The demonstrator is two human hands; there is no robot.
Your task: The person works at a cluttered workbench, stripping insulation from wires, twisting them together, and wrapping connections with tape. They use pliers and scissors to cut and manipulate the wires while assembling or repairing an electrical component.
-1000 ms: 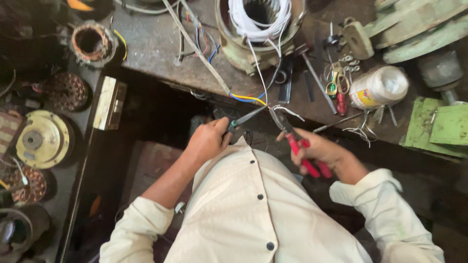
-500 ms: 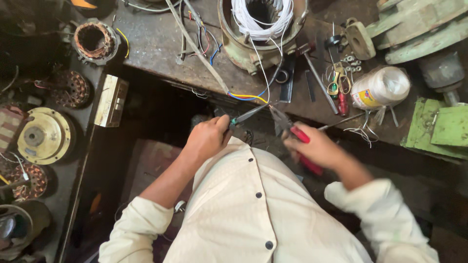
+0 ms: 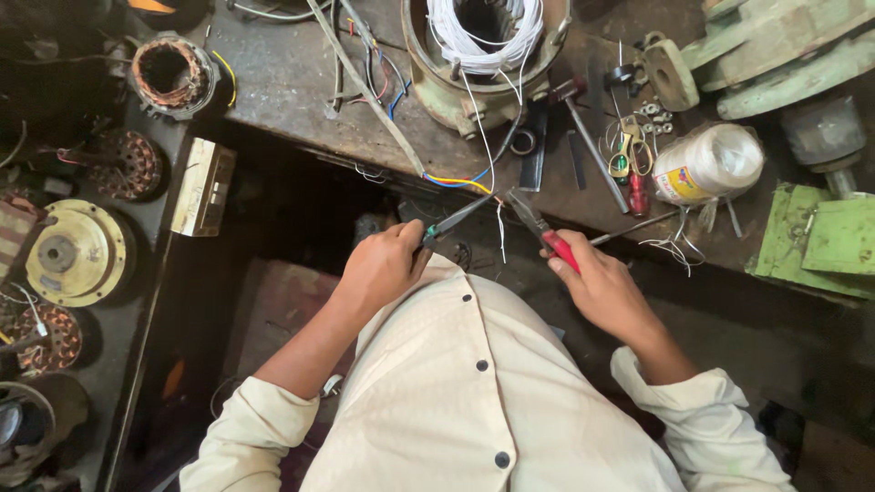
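My left hand (image 3: 383,269) grips a green-handled pair of pliers (image 3: 456,219) whose tip pinches the coloured wires (image 3: 460,182) at the workbench edge. My right hand (image 3: 606,287) holds red-handled pliers (image 3: 540,228), jaws pointing up-left toward the same wires. A thin white wire (image 3: 499,232) hangs down between the two tools. The wires run up to a green motor stator (image 3: 483,55) wound with white wire, standing on the bench above my hands. I wear a cream buttoned shirt (image 3: 474,383).
A plastic jar (image 3: 706,164) lies on the bench (image 3: 292,82) to the right, among loose tools and a red screwdriver (image 3: 638,191). Green motor parts (image 3: 820,237) sit far right. Copper-wound stators (image 3: 169,73) and rotors (image 3: 73,251) crowd the left side.
My right hand with the red pliers has shifted up and closer to the wires. The left hand has kept its hold and barely moved.
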